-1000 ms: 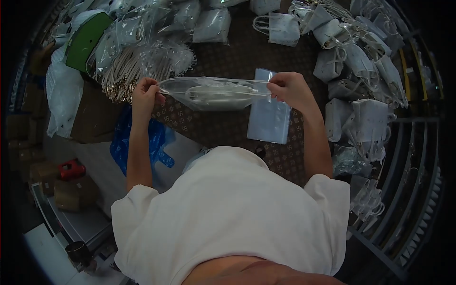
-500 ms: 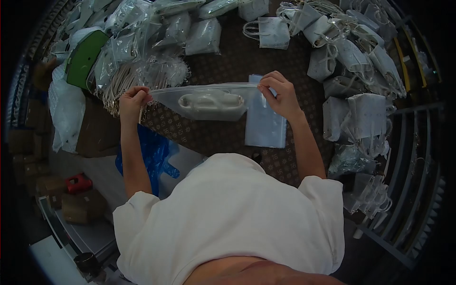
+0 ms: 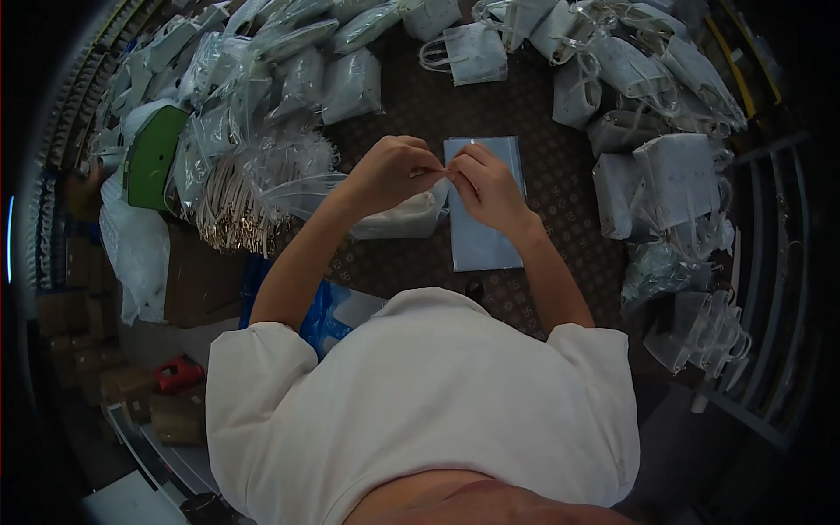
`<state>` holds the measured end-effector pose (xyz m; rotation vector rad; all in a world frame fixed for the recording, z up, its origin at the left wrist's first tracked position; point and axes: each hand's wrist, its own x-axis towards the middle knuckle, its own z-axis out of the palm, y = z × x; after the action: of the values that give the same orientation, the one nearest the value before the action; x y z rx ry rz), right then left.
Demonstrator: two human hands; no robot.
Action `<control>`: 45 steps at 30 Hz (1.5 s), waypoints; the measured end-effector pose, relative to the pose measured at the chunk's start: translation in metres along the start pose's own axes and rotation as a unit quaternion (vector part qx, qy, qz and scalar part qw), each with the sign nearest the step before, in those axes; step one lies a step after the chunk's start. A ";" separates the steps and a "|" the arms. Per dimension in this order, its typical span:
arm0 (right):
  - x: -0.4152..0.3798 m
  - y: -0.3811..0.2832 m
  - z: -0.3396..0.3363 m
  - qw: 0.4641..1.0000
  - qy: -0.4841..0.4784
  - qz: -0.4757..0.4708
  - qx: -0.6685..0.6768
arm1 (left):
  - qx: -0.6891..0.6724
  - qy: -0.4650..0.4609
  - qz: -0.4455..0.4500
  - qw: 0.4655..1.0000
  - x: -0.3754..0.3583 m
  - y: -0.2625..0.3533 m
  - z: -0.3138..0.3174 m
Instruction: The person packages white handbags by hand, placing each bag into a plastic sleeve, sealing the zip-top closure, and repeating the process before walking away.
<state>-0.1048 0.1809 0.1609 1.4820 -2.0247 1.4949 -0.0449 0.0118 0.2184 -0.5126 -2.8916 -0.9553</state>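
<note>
Left hand (image 3: pixel 391 173): grip pinching clear bag (image 3: pixel 398 220) at its edge
Right hand (image 3: pixel 488 188): pinching there too, fingertips meeting

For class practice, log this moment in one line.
left hand: fingertips pinched | right hand: pinched beside it | clear bag: white item inside

Green panel (image 3: pixel 156 159) upper L, red item (image 3: pixel 179 374) nr cardbd boxes (image 3: pixel 178 418) lower L, metal rack (image 3: pixel 745 420) R.
</note>
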 end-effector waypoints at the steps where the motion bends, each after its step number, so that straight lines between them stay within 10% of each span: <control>1: -0.001 0.001 0.000 1.000 0.008 0.005 -0.002 | -0.028 0.011 -0.011 0.999 0.002 0.000 0.001; 8: -0.002 0.009 0.009 0.997 0.072 -0.036 -0.019 | 0.017 0.043 0.047 0.998 -0.010 -0.011 -0.005; 22: 0.001 0.022 0.006 0.996 0.083 0.006 -0.043 | 0.131 0.163 -0.150 0.966 -0.179 -0.072 -0.083; 34: -0.003 0.021 0.003 0.993 0.081 0.028 -0.076 | 0.367 0.155 -0.029 0.917 -0.180 -0.089 -0.074; 37: -0.007 0.024 0.003 0.992 0.087 0.067 -0.055 | 0.165 0.214 -0.178 0.946 -0.199 -0.112 -0.056; 39: -0.012 0.025 -0.001 0.989 0.084 0.123 -0.025 | -0.221 0.325 -0.228 0.891 -0.209 -0.129 -0.039; 45: -0.033 0.041 0.003 0.954 0.139 0.260 0.054 | -0.307 0.173 -0.171 0.920 -0.150 -0.123 0.054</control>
<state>-0.1212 0.1968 0.1136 0.7250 -2.2824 1.9018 0.0595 -0.0931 0.0820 0.1576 -2.3584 -1.8067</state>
